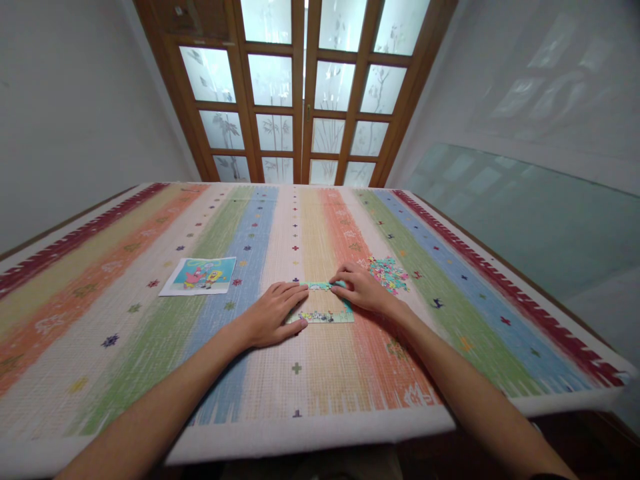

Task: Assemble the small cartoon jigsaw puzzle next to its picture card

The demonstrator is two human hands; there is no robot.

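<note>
A partly joined jigsaw puzzle (325,318) lies flat on the table as a small rectangular border, with bare tablecloth showing inside it. My left hand (277,313) rests on its left side, fingers stretched out along the top left corner and the thumb by the lower edge. My right hand (361,287) is at the top right corner, thumb and fingers bent close together over the border; what they grip, if anything, is too small to make out. Just beyond the right hand spreads a heap of loose puzzle pieces (391,275), partly hidden by it.
A printed cartoon picture sheet (207,275) lies to the left on the striped tablecloth (295,233). The table's near edge runs in front of me. A wooden door with glass panes (303,100) stands behind the table, and a glass panel (530,207) leans along the right wall.
</note>
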